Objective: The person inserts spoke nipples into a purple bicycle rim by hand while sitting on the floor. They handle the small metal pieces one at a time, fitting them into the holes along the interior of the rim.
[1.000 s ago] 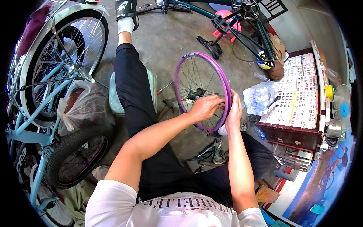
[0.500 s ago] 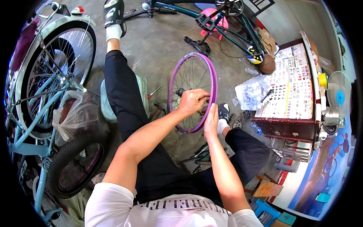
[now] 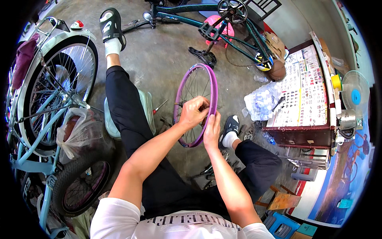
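Note:
A purple bicycle wheel rim (image 3: 213, 87) with dark spokes stands tilted between my legs, without a tyre. My left hand (image 3: 194, 111) reaches across the spokes to the rim's inner side, its fingers pinched on something too small to make out. My right hand (image 3: 211, 129) grips the rim from the outer side, just below and right of the left. The hub is mostly behind my left hand. A red-handled screwdriver (image 3: 155, 111) lies on the floor left of the wheel.
Bicycle with blue-green frame (image 3: 179, 19) ahead; light-blue bicycle (image 3: 32, 157) and fat tyre (image 3: 63, 191) at left. Translucent box (image 3: 145, 113) by my left leg. Dark-red cabinet (image 3: 294, 137) at right, bottle pack (image 3: 260, 101) beside it. Wooden stool (image 3: 280, 201) at lower right.
The wheel looks narrower and more edge-on, and has shifted left in view with both hands still at its rim. The whole view has shifted as my head moved.

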A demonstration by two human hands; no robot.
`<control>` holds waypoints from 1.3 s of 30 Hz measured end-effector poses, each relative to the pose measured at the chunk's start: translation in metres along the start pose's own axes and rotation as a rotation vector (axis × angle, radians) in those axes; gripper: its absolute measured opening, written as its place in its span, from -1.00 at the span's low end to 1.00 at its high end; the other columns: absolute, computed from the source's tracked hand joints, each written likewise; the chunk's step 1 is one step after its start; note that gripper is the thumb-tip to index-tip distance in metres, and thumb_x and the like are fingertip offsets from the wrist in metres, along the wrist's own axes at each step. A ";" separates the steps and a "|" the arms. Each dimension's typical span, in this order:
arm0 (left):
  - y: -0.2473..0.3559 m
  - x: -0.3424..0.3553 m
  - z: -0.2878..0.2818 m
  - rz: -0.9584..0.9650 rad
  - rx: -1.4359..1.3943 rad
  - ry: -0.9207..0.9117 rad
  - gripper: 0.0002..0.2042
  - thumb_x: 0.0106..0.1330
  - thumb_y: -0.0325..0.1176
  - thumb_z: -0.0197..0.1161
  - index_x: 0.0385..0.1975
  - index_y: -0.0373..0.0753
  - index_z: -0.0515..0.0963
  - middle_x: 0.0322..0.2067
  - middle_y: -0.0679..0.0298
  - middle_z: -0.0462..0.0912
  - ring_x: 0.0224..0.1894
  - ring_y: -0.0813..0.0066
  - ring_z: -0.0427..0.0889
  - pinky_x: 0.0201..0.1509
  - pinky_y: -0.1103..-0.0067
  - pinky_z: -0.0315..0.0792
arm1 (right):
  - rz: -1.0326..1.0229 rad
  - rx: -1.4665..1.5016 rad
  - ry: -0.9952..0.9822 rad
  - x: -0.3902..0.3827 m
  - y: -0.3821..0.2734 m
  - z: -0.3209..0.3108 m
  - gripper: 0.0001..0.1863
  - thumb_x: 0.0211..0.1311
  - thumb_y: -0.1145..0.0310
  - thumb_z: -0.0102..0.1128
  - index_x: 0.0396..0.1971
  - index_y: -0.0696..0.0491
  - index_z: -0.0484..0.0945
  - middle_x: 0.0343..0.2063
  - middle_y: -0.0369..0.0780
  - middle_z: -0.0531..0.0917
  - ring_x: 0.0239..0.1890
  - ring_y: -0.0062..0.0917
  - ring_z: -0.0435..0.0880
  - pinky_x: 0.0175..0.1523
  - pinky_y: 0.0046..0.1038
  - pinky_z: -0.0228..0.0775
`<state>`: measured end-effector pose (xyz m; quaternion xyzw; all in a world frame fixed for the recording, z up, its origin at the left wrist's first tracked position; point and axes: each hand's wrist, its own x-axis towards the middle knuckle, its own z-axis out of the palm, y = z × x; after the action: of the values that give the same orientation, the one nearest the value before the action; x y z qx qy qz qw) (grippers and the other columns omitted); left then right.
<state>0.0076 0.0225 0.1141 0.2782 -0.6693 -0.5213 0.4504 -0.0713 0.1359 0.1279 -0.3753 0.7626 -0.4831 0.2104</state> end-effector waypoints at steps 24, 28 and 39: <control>-0.011 0.007 -0.018 -0.121 -0.178 -0.126 -0.91 0.27 -0.62 0.38 -0.25 -0.41 0.71 -0.35 0.27 0.73 -0.32 0.61 0.72 -0.24 0.58 0.62 | -0.280 -0.426 -0.107 0.022 0.000 -0.019 -0.49 0.53 -0.08 0.15 -0.03 0.13 0.34 -0.44 0.09 0.69 -0.36 0.15 0.70 -0.29 0.04 0.47; -0.012 0.007 -0.018 -0.136 -0.287 -0.093 -0.89 0.27 -0.63 0.38 -0.23 -0.41 0.72 -0.28 0.23 0.74 -0.26 0.58 0.74 -0.19 0.56 0.65 | -0.242 -0.515 -0.187 0.030 -0.003 -0.026 -0.51 0.54 -0.06 0.13 -0.06 0.12 0.34 -0.44 0.12 0.69 -0.35 0.17 0.70 -0.29 0.06 0.48; -0.009 0.010 -0.023 -0.115 -0.168 0.081 -0.86 0.23 -0.65 0.39 -0.41 -0.38 0.53 -0.31 0.27 0.66 -0.35 0.60 0.66 -0.28 0.59 0.57 | -0.262 -0.439 -0.189 0.033 -0.014 -0.003 -0.53 0.52 -0.02 0.16 -0.05 0.12 0.34 -0.46 0.13 0.69 -0.36 0.18 0.70 -0.30 0.07 0.48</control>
<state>0.0231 0.0011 0.1097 0.2983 -0.5875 -0.5887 0.4683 -0.0887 0.1087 0.1425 -0.5508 0.7711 -0.2920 0.1298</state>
